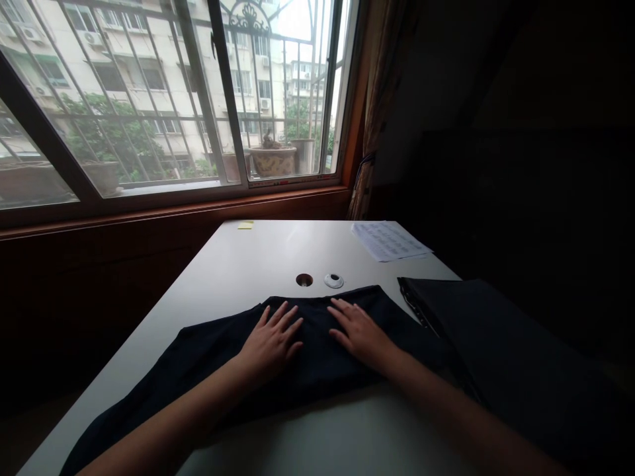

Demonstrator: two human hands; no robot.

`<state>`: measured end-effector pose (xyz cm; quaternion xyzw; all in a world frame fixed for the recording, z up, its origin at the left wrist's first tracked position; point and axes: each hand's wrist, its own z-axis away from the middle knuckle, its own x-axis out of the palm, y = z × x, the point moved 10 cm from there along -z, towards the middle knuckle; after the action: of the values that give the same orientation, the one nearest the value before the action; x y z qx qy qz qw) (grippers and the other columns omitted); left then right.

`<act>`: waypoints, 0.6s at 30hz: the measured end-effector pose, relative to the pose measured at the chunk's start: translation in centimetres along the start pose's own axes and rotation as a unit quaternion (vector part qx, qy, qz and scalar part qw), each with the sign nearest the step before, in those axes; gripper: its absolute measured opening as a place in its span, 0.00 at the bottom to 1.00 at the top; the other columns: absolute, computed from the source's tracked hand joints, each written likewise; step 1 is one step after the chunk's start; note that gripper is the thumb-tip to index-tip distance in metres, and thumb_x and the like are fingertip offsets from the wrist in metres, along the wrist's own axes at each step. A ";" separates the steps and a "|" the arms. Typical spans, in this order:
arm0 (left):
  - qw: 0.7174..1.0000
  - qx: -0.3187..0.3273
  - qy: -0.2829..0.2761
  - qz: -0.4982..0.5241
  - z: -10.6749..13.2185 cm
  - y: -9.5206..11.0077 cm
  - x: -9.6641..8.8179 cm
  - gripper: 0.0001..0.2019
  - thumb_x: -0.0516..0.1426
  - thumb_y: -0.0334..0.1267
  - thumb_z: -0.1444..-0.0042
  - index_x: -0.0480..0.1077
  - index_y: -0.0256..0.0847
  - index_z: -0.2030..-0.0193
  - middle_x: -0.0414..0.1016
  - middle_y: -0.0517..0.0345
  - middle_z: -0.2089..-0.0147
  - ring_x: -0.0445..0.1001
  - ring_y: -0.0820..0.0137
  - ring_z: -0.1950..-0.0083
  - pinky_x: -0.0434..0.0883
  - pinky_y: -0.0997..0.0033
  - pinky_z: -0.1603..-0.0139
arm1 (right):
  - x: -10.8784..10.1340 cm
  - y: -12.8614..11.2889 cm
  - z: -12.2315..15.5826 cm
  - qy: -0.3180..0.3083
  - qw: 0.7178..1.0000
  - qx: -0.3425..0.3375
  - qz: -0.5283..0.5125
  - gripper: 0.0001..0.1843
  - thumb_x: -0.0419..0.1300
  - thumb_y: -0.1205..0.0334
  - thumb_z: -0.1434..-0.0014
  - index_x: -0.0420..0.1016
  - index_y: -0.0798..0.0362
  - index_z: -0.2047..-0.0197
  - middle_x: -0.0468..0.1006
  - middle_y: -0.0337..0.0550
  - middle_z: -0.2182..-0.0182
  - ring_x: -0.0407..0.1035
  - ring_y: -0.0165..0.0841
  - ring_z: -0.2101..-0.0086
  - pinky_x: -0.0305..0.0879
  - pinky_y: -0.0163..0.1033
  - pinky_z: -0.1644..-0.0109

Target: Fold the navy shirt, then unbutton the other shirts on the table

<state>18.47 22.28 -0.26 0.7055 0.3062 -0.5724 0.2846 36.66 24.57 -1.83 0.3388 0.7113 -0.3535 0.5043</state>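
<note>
A dark navy cloth (317, 357), perhaps a garment, lies spread across the white table (278, 254). My left hand (272, 340) rests flat on it left of the middle, fingers apart and pointing at its far edge. Flat on the same cloth, my right hand (361, 332) has its fingers spread near that far edge. Neither hand grips anything. My forearms cover part of the cloth, and its near right end is lost in shadow.
A second dark cloth (491, 330) lies on the right. Beyond the hands are a round hole (304, 280) in the tabletop and a white ring-shaped cover (334, 281). Printed papers (389, 240) and a yellow sticky note (245, 225) lie at the far edge, below a barred window (278, 99).
</note>
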 end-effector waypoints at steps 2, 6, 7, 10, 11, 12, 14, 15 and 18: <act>1.000 -0.013 -0.019 0.000 1.8 -0.4 1.0 0.30 0.44 0.57 0.31 0.52 0.52 0.26 0.49 0.55 0.23 0.45 0.51 0.23 0.49 0.38 0.27 | 1.4 -1.9 0.8 -0.029 0.999 -0.023 -0.019 0.33 0.46 0.41 0.30 0.54 0.44 0.27 0.53 0.45 0.28 0.48 0.44 0.30 0.45 0.57 0.28; 0.998 -0.045 -0.037 0.001 4.8 -3.3 1.4 0.31 0.43 0.58 0.30 0.45 0.54 0.24 0.42 0.56 0.22 0.45 0.55 0.23 0.48 0.42 0.26 | 1.4 1.2 1.6 -0.056 0.998 0.014 -0.013 0.36 0.43 0.38 0.30 0.51 0.45 0.26 0.49 0.44 0.27 0.43 0.42 0.29 0.41 0.57 0.27; 0.997 -0.057 -0.043 0.002 5.5 -4.2 1.4 0.31 0.43 0.59 0.31 0.44 0.54 0.24 0.42 0.56 0.22 0.45 0.55 0.23 0.47 0.42 0.26 | 1.2 2.7 1.7 -0.058 0.998 0.030 -0.006 0.36 0.42 0.37 0.30 0.51 0.46 0.26 0.48 0.44 0.27 0.43 0.42 0.29 0.40 0.57 0.27; 0.994 -0.096 -0.054 0.001 7.7 -6.3 1.2 0.32 0.43 0.60 0.31 0.43 0.55 0.24 0.41 0.58 0.22 0.43 0.56 0.22 0.45 0.43 0.25 | 0.7 7.1 2.1 -0.064 0.995 0.071 0.012 0.36 0.42 0.38 0.30 0.50 0.46 0.26 0.48 0.44 0.27 0.42 0.41 0.29 0.40 0.56 0.27; 0.992 -0.109 -0.055 0.000 8.4 -6.8 1.1 0.32 0.43 0.60 0.31 0.43 0.55 0.24 0.40 0.59 0.22 0.42 0.56 0.22 0.45 0.44 0.25 | 0.7 8.2 2.2 -0.066 0.994 0.081 0.017 0.36 0.42 0.38 0.30 0.50 0.46 0.26 0.48 0.44 0.27 0.42 0.41 0.29 0.40 0.56 0.27; 0.991 -0.123 -0.058 -0.001 9.0 -7.3 1.1 0.32 0.42 0.60 0.31 0.43 0.55 0.24 0.40 0.60 0.22 0.41 0.56 0.22 0.44 0.44 0.25 | 0.7 9.2 2.2 -0.068 0.993 0.090 0.021 0.37 0.42 0.37 0.31 0.49 0.46 0.26 0.48 0.43 0.27 0.42 0.41 0.29 0.40 0.56 0.27; 0.986 -0.152 -0.069 -0.004 10.2 -8.3 1.0 0.32 0.41 0.60 0.31 0.42 0.55 0.24 0.38 0.61 0.22 0.40 0.56 0.22 0.43 0.44 0.25 | 1.0 10.3 2.1 -0.072 0.992 0.100 0.028 0.37 0.41 0.37 0.31 0.49 0.46 0.25 0.47 0.43 0.27 0.42 0.41 0.29 0.40 0.55 0.27; 0.982 -0.170 -0.077 -0.006 10.8 -9.0 1.0 0.32 0.40 0.60 0.31 0.42 0.54 0.24 0.38 0.61 0.22 0.39 0.56 0.22 0.42 0.43 0.25 | 1.1 10.7 2.1 -0.075 0.991 0.103 0.031 0.38 0.41 0.37 0.31 0.49 0.46 0.25 0.47 0.43 0.27 0.41 0.41 0.29 0.40 0.55 0.27; 0.969 -0.227 -0.093 -0.023 12.9 -11.9 0.5 0.32 0.39 0.60 0.31 0.43 0.52 0.24 0.38 0.59 0.22 0.38 0.54 0.22 0.42 0.38 0.27 | 1.5 11.5 1.8 -0.080 0.990 0.110 0.039 0.38 0.41 0.37 0.31 0.49 0.47 0.26 0.47 0.44 0.27 0.42 0.41 0.29 0.41 0.54 0.27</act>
<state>1.35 20.36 -3.75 0.5584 0.4165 -0.5574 0.4516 46.78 29.23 -5.58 0.3908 0.6114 -0.4357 0.5326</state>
